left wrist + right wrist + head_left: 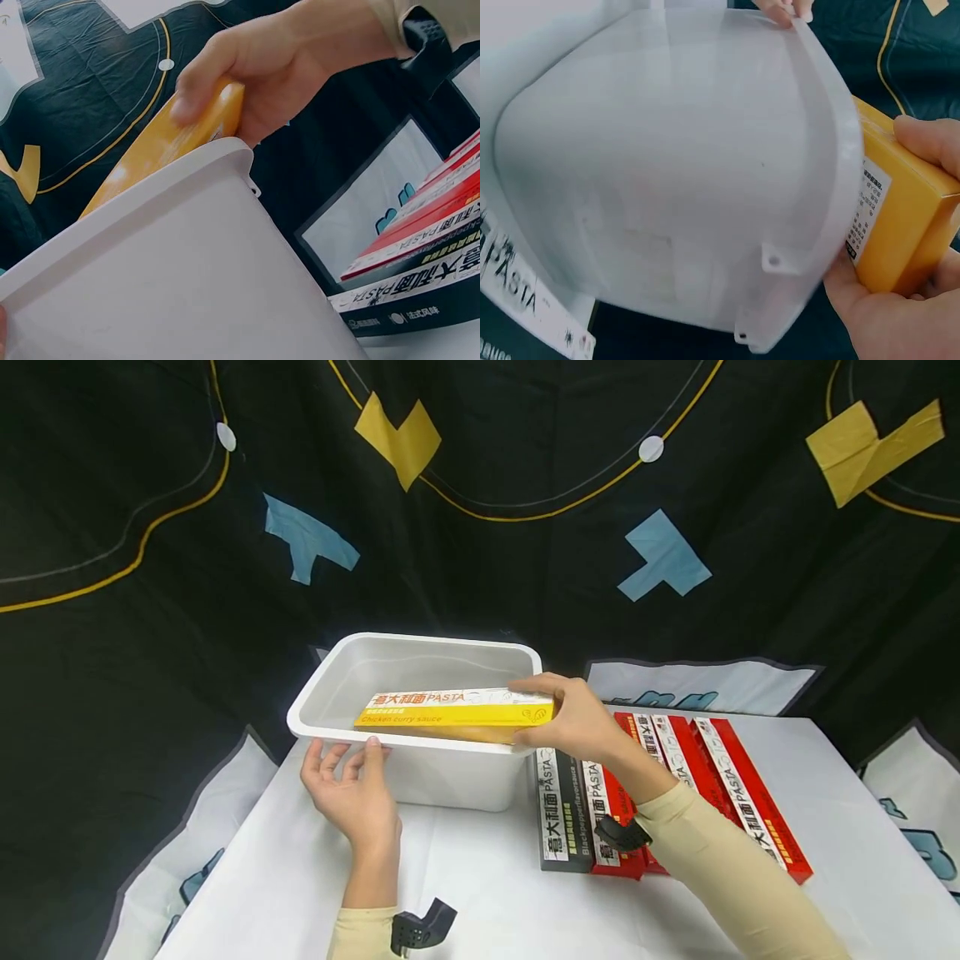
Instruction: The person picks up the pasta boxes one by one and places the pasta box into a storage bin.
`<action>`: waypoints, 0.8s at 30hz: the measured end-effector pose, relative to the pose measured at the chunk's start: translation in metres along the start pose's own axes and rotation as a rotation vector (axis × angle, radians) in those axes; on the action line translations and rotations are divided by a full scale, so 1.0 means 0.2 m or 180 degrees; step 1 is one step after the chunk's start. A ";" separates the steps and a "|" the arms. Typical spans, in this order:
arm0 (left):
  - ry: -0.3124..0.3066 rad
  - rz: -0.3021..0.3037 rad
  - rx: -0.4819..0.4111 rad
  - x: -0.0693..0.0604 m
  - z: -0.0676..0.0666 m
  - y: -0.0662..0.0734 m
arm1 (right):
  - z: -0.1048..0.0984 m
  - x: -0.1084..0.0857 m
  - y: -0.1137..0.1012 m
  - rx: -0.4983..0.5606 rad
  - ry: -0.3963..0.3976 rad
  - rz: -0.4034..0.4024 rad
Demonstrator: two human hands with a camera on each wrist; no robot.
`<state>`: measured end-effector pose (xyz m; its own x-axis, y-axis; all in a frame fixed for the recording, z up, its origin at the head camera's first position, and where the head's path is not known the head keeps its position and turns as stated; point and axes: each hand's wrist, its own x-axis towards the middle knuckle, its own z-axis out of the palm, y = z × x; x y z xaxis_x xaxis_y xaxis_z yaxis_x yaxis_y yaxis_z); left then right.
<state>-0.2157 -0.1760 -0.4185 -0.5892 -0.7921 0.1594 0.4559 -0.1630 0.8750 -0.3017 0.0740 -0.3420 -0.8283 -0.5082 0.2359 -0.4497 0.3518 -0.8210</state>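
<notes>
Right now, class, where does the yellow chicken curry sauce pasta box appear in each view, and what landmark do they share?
Head: chicken curry sauce pasta box, near centre, slightly low.
Left wrist: box, upper left.
Right wrist: box, right side, mid-height.
Shared landmark: white plastic bin, in all three.

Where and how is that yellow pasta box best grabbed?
Probably the right end of the yellow pasta box, approached from the right, where the right hand holds it: that end sits above the rim of the white bin, while the left end dips inside.
</notes>
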 end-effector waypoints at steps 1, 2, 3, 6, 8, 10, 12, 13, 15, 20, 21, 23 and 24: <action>-0.0004 0.0001 0.0007 0.00 0.00 0.00 | 0.01 0.02 0.00 -0.0032 -0.0018 0.0003; -0.0003 0.0002 0.0009 0.00 0.00 0.00 | 0.03 0.05 -0.01 -0.0078 -0.0040 0.0007; 0.0004 0.0004 0.0003 0.00 0.00 0.00 | 0.04 0.07 -0.01 -0.0134 -0.0058 0.0005; 0.0026 0.0034 -0.0028 0.00 0.00 0.01 | 0.08 0.13 -0.01 -0.0257 -0.0110 0.0032; 0.0038 0.0066 -0.0131 0.00 0.01 0.01 | 0.10 0.17 -0.02 -0.0321 -0.0153 0.0075; 0.0045 0.0091 -0.0230 0.00 0.01 0.01 | 0.11 0.20 -0.03 -0.0361 -0.0197 0.0117; 0.0060 0.0104 -0.0315 0.00 0.01 0.01 | 0.13 0.23 -0.03 -0.0387 -0.0250 0.0169; 0.0070 0.0109 -0.0347 0.00 0.02 0.01 | 0.14 0.24 -0.04 -0.0386 -0.0274 0.0180; 0.0086 0.0115 -0.0366 0.00 0.02 0.00 | 0.15 0.27 -0.05 -0.0398 -0.0326 0.0207; 0.0111 0.0127 -0.0393 0.00 0.02 0.00 | 0.18 0.31 -0.06 -0.0520 -0.0451 0.0266; 0.0115 0.0126 -0.0391 0.00 0.02 0.00 | 0.19 0.31 -0.06 -0.0567 -0.0476 0.0266; 0.0119 0.0128 -0.0388 0.00 0.02 0.00 | 0.20 0.33 -0.07 -0.0659 -0.0522 0.0284; 0.0116 0.0131 -0.0381 0.00 0.02 0.00 | 0.21 0.33 -0.07 -0.0693 -0.0542 0.0293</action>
<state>-0.2184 -0.1741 -0.4166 -0.5448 -0.8200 0.1754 0.5568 -0.1973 0.8069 -0.3368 0.0030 -0.3368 -0.8092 -0.5845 0.0598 -0.4517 0.5538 -0.6995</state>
